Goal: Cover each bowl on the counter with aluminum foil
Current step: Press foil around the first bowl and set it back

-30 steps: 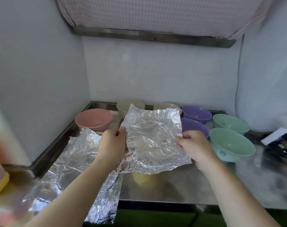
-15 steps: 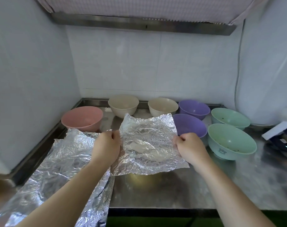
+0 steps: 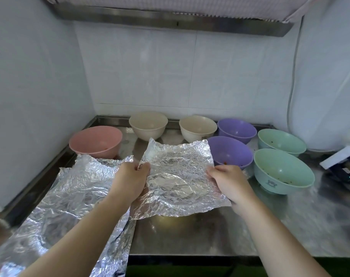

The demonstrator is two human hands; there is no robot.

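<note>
Left hand (image 3: 131,181) grips the left edge of a crumpled square sheet of aluminum foil (image 3: 180,180); its fingers (image 3: 144,167) are curled round the foil edge, which folds up over them. Right hand (image 3: 229,181) pinches the sheet's right edge, fingers curled on it. The sheet is held roughly level just above the stainless steel surface (image 3: 210,234), in front of the bowls. A round impression shows in its middle, and a yellowish reflection lies on the steel under its near edge; whether a bowl sits beneath, cannot tell.

A larger crinkled length of aluminum foil (image 3: 66,196) lies flat on the surface at the left, partly under the left forearm.

Uncovered bowls stand behind and beside the held sheet: a pink round bowl (image 3: 96,140) at far left; two cream round bowls (image 3: 148,124) (image 3: 198,127) against the back wall; two purple round bowls, far one (image 3: 237,129) and near one (image 3: 230,150), the latter just beside the sheet's right corner; two mint-green round bowls, far one (image 3: 282,139) and near one (image 3: 283,170). Dark specks show inside the green bowls.
</note>
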